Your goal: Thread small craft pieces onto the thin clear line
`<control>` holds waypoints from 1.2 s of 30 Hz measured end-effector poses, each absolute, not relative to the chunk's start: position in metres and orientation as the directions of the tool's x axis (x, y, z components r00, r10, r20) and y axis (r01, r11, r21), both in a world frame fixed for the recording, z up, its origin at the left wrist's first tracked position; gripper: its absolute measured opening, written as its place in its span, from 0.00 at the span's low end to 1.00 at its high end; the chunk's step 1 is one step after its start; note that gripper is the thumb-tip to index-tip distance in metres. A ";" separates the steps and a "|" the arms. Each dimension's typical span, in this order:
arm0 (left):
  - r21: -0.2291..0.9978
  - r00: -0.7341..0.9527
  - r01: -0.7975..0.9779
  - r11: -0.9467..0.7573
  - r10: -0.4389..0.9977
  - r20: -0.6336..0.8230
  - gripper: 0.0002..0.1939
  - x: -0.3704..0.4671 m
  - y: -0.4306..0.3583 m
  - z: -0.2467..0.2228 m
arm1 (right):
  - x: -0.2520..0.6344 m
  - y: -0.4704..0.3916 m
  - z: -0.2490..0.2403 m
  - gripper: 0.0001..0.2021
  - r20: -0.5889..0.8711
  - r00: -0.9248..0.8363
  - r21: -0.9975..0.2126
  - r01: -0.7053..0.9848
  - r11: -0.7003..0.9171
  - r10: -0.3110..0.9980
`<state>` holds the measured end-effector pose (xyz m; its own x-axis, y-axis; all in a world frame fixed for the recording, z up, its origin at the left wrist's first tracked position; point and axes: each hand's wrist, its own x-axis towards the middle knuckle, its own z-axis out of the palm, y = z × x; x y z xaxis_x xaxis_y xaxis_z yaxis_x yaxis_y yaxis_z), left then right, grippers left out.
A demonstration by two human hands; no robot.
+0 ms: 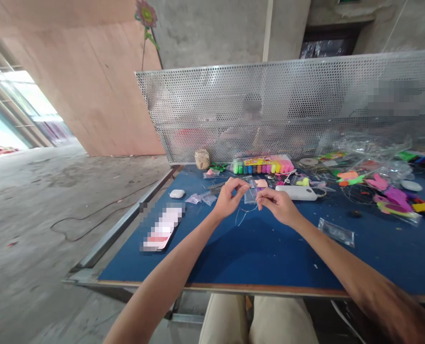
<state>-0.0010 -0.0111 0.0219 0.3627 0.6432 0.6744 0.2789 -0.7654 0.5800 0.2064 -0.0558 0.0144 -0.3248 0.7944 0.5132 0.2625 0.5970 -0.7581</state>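
Observation:
Above the blue table (255,258), my two hands are close together with a thin pale cord (247,210) between them. My left hand (229,198) is closed in a pinch at the cord's upper end. Thumb and fingertips of my right hand (278,206) are pressed together on the same cord, lower and to the right. A loose end of it hangs in a curve below the hands. Whether anything tiny is threaded on the cord cannot be made out. Behind the fingers lies a small clear bag (250,196).
A phone (164,227) and white earbud case (177,193) lie at left. Coloured clay tubs (262,166) stand before a perforated metal screen (215,105). A white elongated device (296,193) sits by my right hand. Plastic packets (336,232) and colourful pieces (391,193) spread rightward.

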 end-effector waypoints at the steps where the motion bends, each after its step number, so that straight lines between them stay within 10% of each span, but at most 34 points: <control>1: 0.566 0.363 0.289 -0.772 0.635 0.682 0.15 0.002 -0.012 0.020 | 0.203 -0.058 0.014 0.11 0.518 -0.329 -0.758 0.252 0.602 0.790; 13: 0.537 0.245 0.348 -0.769 0.627 0.740 0.13 0.016 -0.023 0.015 | 0.195 -0.057 0.004 0.12 0.489 -0.381 -0.828 0.080 0.555 0.785; 20: 0.853 0.171 -0.152 -0.499 0.837 0.520 0.16 0.014 -0.002 0.008 | 0.202 -0.051 0.004 0.14 0.487 -0.306 -0.861 -0.013 0.508 0.818; 28: 0.902 0.430 -0.363 -0.234 0.816 0.385 0.15 0.020 -0.011 0.009 | 0.208 -0.043 0.002 0.07 0.418 -0.142 -0.860 -0.379 0.341 0.897; 36: 0.781 0.355 -0.022 -0.624 0.726 0.589 0.14 0.024 -0.029 0.018 | 0.197 -0.056 0.003 0.07 0.462 -0.336 -0.863 -0.382 0.330 0.821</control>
